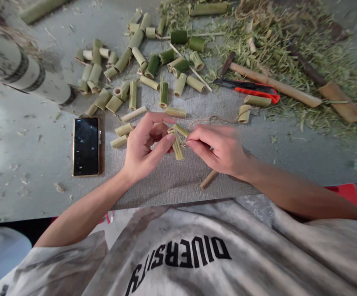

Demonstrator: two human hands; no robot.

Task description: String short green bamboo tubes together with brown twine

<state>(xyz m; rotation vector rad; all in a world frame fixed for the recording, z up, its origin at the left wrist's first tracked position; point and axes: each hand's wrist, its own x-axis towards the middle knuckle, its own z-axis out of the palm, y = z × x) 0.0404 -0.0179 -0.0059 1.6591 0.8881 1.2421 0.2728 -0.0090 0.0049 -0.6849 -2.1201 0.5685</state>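
Observation:
Between the fingers and thumb of my left hand (pixel 149 146) are small green bamboo pieces (pixel 177 147), one slanting down toward me and another pointing right. My right hand (pixel 217 148) is just to their right, its thumb and forefinger pinched on a thin brown string (pixel 183 144). More of the string (pixel 214 119) runs behind my right hand toward a short bamboo piece (pixel 244 114). Several cut bamboo tubes (pixel 133 95) lie beyond my hands. A thin brown stick (pixel 208 179) rests below my right hand.
A phone (pixel 86 146) lies at the left, near a patterned cylinder (pixel 27 70). Toward the back right are a red and black cutter (pixel 252 88), a wooden-handled tool (pixel 277 84), another handled blade (pixel 340 98) and a pile of green shavings (pixel 317 61).

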